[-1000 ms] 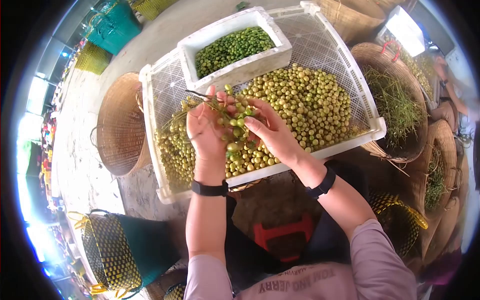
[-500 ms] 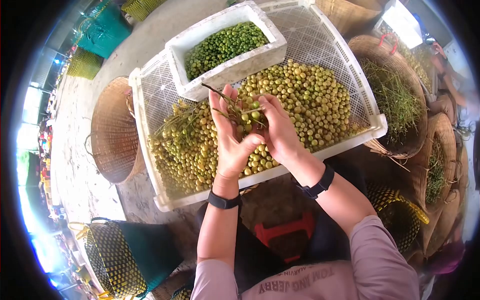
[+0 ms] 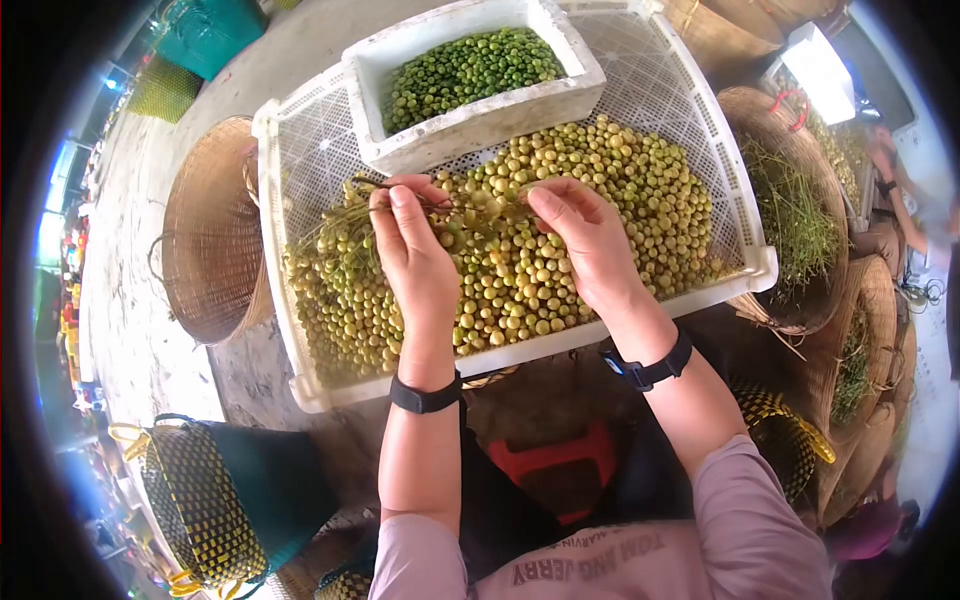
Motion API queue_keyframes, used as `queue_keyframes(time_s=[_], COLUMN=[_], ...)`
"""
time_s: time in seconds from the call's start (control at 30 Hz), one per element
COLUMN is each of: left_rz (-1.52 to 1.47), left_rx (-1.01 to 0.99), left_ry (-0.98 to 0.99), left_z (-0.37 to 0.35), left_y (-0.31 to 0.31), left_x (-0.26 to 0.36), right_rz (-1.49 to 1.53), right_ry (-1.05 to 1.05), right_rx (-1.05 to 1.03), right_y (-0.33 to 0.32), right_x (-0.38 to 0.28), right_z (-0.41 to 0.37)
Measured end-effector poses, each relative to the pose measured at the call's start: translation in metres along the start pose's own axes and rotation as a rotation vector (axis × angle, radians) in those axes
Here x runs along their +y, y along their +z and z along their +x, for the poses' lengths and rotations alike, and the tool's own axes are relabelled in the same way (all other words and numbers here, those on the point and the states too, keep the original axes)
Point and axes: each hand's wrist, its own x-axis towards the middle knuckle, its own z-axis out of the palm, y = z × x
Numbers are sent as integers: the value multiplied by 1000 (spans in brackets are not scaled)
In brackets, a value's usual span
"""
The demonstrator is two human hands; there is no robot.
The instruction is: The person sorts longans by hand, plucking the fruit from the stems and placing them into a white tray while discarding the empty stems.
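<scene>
My left hand (image 3: 418, 240) is closed on a thin brown stem (image 3: 372, 183), held over the fruit pile at the left of the white crate (image 3: 757, 262). To its right, my right hand (image 3: 590, 235) pinches at the blurred far end of the sprig; what lies between its fingertips is too small to name. Beneath both hands spread loose yellow-green round fruits (image 3: 520, 290). Stemmy bunches (image 3: 335, 228) lie beside my left hand. Across the crate's back rests a white foam box (image 3: 470, 127) holding small green fruits (image 3: 475, 78).
A woven basket (image 3: 212, 235) stands left of the crate. At the right, another basket (image 3: 738, 105) holds green stems (image 3: 795, 215). A checkered basket (image 3: 205, 500) is at lower left, a red stool (image 3: 555, 458) below the crate. Another person's arm (image 3: 905, 205) shows at far right.
My hands have moved apart, the left one leftward and the right one rightward. The sprig that was cupped between them is now stretched between their fingers. The view has shifted slightly.
</scene>
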Motion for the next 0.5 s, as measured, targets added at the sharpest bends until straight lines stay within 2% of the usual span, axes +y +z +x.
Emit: queue_keyframes(time_s=[0.17, 0.23, 0.33, 0.37, 0.4, 0.5], left_rz=[-40, 3, 258, 228, 203, 149], left_rx=[35, -13, -291, -315, -305, -244], left_ry=[18, -138, 37, 6, 46, 64], left_z=[5, 0, -11, -15, -15, -13], left_y=[-2, 5, 21, 27, 30, 33], left_x=[-1, 8, 10, 10, 3, -2], right_rz=[-104, -251, -525, -590, -660, -480], right_ry=[-135, -199, -424, -524, -474, -478], right_rx=[94, 112, 48, 8, 3, -87], right_y=[-3, -3, 5, 8, 9, 15], right_x=[-4, -6, 0, 0, -1, -7], right_z=[5, 4, 2, 3, 0, -2])
